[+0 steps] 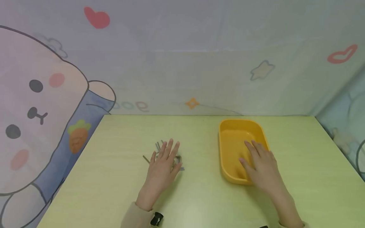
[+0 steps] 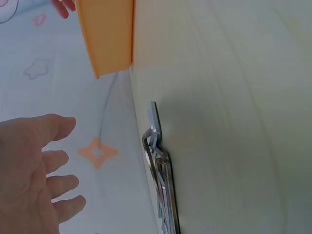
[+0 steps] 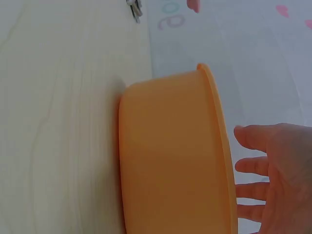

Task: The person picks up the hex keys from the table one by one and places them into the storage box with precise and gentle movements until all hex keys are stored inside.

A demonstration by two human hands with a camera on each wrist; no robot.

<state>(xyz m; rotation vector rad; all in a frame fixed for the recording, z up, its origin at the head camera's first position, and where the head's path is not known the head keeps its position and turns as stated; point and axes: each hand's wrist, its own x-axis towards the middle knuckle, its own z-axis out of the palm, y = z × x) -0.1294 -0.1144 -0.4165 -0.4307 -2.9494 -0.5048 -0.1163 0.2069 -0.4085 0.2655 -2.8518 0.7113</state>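
Several bent metal rods that look like hex keys (image 1: 146,159) lie in a loose pile on the table, partly hidden under my left hand (image 1: 161,172). That hand hovers over them with its fingers spread, and the left wrist view shows a gap between the fingers and the keys (image 2: 158,161). A yellow-orange plastic tray (image 1: 220,148) stands to the right. My right hand (image 1: 263,171) is above its right side, fingers extended and holding nothing. From the right wrist, the tray's outer wall (image 3: 170,156) appears below the raised fingers.
The pale wooden table (image 1: 196,196) ends at a back edge against a printed curtain (image 1: 182,63). A cartoon bear print (image 1: 42,104) covers the left side. Part of a dark cable (image 1: 360,158) shows at the far right. A black clip-like item (image 1: 156,219) sits at the left cuff.
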